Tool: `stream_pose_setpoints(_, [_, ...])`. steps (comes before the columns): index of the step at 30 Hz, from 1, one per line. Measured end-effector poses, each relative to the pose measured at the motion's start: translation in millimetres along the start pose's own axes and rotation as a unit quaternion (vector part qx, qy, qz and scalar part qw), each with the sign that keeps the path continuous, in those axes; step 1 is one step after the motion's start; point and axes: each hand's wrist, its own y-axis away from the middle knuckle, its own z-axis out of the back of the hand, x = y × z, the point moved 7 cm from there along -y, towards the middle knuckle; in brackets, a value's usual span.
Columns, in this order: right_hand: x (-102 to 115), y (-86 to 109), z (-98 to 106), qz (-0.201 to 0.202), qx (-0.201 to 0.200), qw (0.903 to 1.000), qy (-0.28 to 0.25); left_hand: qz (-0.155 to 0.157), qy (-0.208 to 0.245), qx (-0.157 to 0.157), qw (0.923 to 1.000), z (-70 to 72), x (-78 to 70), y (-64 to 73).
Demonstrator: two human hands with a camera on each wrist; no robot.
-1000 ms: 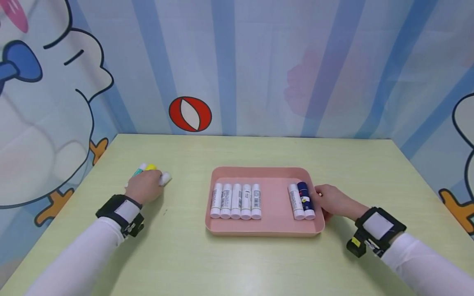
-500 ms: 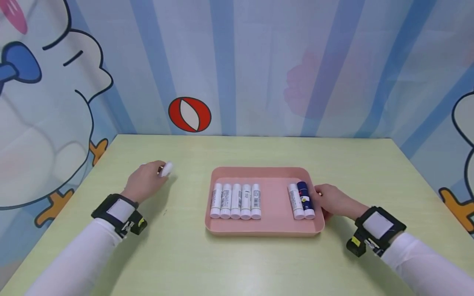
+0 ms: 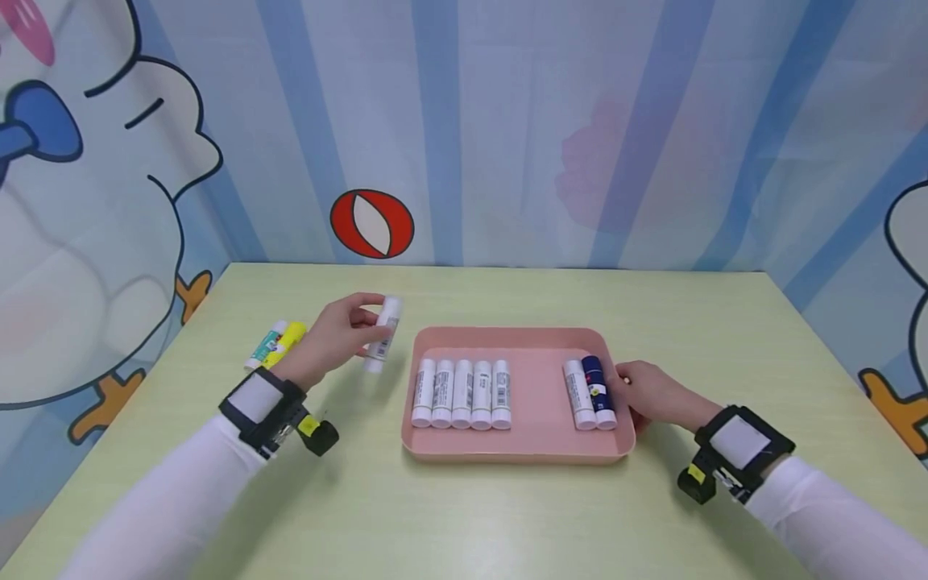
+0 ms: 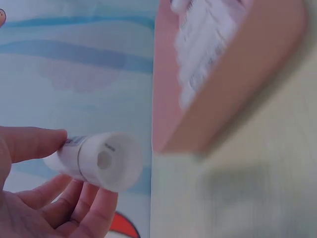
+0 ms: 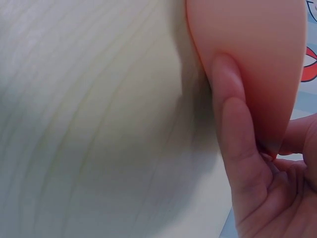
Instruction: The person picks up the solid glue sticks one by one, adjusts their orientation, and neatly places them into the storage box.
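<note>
My left hand (image 3: 335,334) pinches a white glue stick (image 3: 384,334) between thumb and fingers, above the table and left of the tray. In the left wrist view the white end of that glue stick (image 4: 111,161) faces the camera. A pink tray (image 3: 536,451) holds a row of several white glue sticks (image 3: 462,395) on its left side. On its right lie a white glue stick (image 3: 579,395) and a dark blue one (image 3: 599,393). My right hand (image 3: 663,395) grips the tray's right end; in the right wrist view its fingers (image 5: 237,124) lie against the outer wall.
A teal-and-white glue stick (image 3: 266,345) and a yellow one (image 3: 285,344) lie together on the table, behind the left wrist. The pale table (image 3: 507,524) ends at a patterned curtain (image 3: 493,145) at the back.
My left hand has lifted the white glue stick and carried it right, towards the tray, turning it more upright. The teal and yellow glue sticks are uncovered. The right hand and tray stay put.
</note>
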Motion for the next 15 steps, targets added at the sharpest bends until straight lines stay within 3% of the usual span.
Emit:
stream_pose_setpoints(7, [0, -0.4, 0, -0.001, 0.001, 1.0, 0.001, -0.001, 0.065, 0.052, 0.9965, -37.5, -27.7, -0.7])
stream_pose_setpoints(15, [0, 0.2, 0, 0.007, 0.006, 1.0, -0.001, -0.012, 0.098, 0.09, 0.9911, -81.4, -47.1, -8.1])
